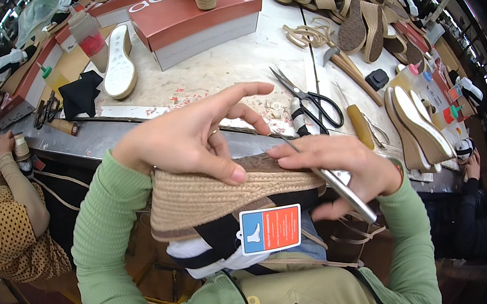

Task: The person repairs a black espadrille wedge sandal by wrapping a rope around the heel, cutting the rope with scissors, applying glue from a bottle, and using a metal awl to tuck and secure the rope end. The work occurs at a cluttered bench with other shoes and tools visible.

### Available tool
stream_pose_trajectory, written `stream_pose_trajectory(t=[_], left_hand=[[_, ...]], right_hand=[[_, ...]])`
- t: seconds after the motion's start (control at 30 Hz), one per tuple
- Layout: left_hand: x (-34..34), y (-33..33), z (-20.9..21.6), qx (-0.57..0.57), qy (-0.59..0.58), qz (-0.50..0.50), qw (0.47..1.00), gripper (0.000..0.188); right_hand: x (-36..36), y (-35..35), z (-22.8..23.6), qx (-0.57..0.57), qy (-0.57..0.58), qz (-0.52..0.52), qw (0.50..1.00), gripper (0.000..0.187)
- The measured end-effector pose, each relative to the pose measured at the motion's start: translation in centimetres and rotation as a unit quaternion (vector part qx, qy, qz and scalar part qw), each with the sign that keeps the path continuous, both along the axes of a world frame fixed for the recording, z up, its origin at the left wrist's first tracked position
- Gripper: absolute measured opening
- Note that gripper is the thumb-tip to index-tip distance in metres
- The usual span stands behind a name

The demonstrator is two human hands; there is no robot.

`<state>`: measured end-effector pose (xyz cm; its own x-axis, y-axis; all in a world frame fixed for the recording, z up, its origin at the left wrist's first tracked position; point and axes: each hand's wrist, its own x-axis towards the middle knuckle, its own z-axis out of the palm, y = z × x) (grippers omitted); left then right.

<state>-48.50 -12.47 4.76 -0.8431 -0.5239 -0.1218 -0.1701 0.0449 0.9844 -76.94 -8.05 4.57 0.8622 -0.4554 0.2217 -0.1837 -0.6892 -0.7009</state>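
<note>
A wedge sandal [225, 197] with a braided rope-covered wedge and black straps lies on its side against my lap, sole facing away. From it hangs a blue-and-red card tag [271, 229]. My left hand [193, 140] is over the wedge, its thumb resting on the rope side and its other fingers spread, one fingertip close to the tool's tip. My right hand [337, 164] is closed around a slim metal tool with a thin shaft and a cylindrical handle [347, 195], like an awl. Its tip is near the sole's edge; its exact contact is hidden.
Black-handled scissors [314, 101], a hammer [353, 73] and a yellow-handled tool [360, 127] lie on the bench beyond. A red-lidded shoebox [196, 26], a white sole [119, 64], stacked wedge soles [415, 126] and bottles surround them. A co-worker [11, 207] sits at left, another at right.
</note>
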Motion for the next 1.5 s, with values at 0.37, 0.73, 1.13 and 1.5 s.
stream_pose_trajectory(t=[0.37, 0.73, 1.13, 1.5], left_hand=[[-6.0, -7.7, 1.4, -0.084, -0.120, -0.188, 0.971, 0.098], [-4.3, -10.2, -3.1, -0.209, -0.171, -0.106, 0.957, 0.045], [-3.0, -0.8, -4.9, -0.391, -0.103, 0.210, 0.890, 0.079], [0.4, -1.2, -3.1, -0.126, 0.083, 0.055, 0.987, 0.039]], right_hand=[[0.8, 4.7, -6.6, -0.183, -0.144, -0.291, 0.928, 0.071], [0.4, 1.8, -7.0, -0.036, -0.085, -0.352, 0.931, 0.076], [-0.1, -3.2, -3.3, 0.147, -0.227, -0.428, 0.862, 0.038], [3.1, -3.5, -4.0, 0.222, -0.281, -0.387, 0.850, 0.012]])
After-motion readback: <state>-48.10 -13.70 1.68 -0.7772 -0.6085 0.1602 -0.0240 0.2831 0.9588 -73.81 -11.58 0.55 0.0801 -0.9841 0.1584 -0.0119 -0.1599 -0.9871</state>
